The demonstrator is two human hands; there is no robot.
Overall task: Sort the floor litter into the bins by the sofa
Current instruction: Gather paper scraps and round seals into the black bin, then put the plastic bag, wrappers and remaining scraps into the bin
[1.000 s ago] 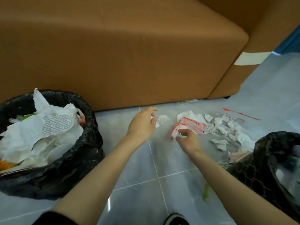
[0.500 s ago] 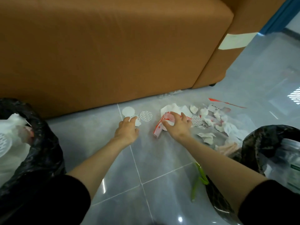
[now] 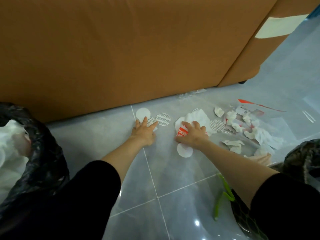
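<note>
Litter lies on the grey tiled floor in front of the sofa. My left hand rests flat on the floor, its straight fingers touching a plain white disc and a patterned disc. Another patterned disc lies just right of them. My right hand curls over a red and white wrapper and a crumpled white tissue, gripping the wrapper. A white disc lies just below that hand. One black-bagged bin stands at the left, a second bin at the right.
The brown sofa walls off the far side. Crumpled paper scraps, a patterned disc and a clear plastic bag with a red strip lie right of my right hand. A green strip lies beside the right bin. White paper fills the left bin.
Both hands have come down onto the floor litter and the view has moved closer. My right hand has closed over the wrapper and tissue. A white disc now shows below it.
</note>
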